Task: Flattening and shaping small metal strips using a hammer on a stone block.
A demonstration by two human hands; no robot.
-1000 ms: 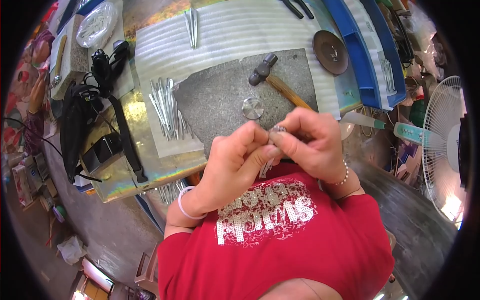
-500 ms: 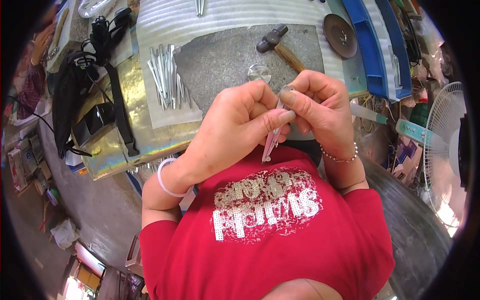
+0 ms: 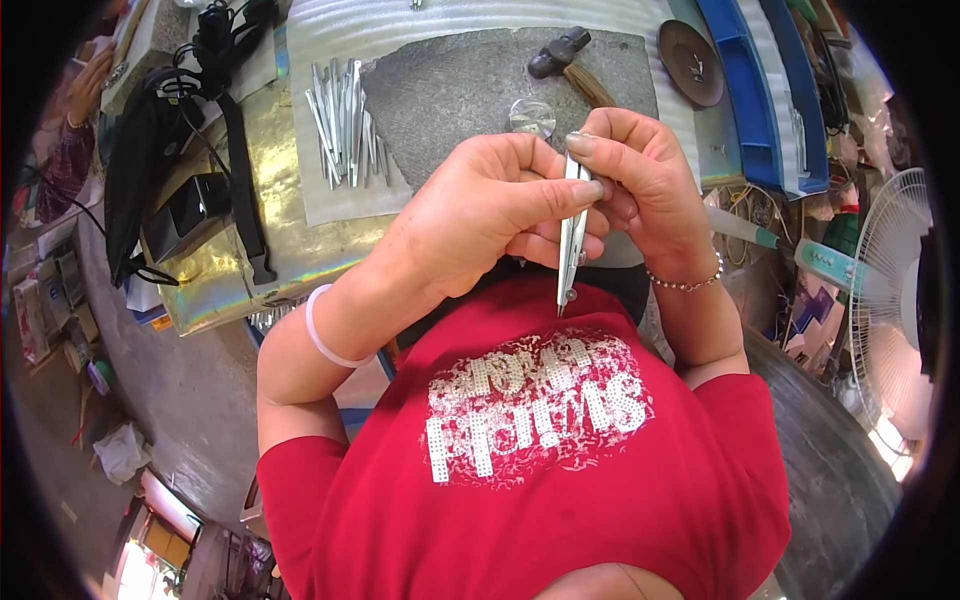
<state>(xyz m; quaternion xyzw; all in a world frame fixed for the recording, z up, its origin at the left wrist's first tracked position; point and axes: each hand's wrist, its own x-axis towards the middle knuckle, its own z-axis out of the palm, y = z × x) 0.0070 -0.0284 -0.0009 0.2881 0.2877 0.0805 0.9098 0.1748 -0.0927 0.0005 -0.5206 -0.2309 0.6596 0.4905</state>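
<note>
Hands (image 3: 560,205) raised nearer, gripping metal strip (image 3: 571,240)

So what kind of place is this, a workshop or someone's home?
It looks like a small metalworking workshop. A hammer lies on a grey work mat, a pile of slim metal pieces sits beside it, and both hands hold one such metal piece.

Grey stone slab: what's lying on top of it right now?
On the grey stone slab lie a hammer and a small clear round piece. The left hand and right hand cover its near edge.
</note>
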